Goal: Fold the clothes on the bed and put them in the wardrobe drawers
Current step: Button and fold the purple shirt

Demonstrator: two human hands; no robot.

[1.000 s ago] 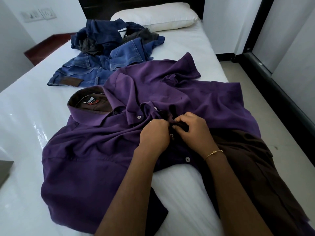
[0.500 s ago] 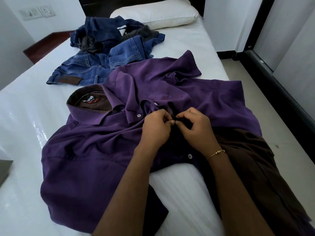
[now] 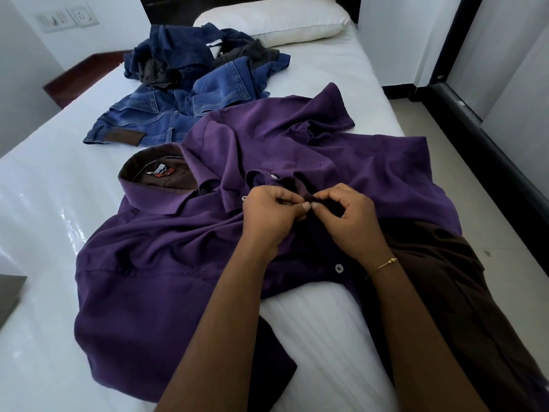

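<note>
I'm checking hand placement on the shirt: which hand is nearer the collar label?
Left. The left hand pinches the purple shirt placket just right of the collar label; the right hand pinches the same spot from the far side.

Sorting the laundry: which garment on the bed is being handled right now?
The purple shirt; both hands pinch its button strip. The jeans lie untouched near the pillow.

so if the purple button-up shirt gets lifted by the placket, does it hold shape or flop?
Likely flops: the purple button-up shirt lies in soft wrinkles and bunches where both hands, left hand and right hand, pinch it. Probably light, thin fabric. The collar looks somewhat stiffer.
</note>
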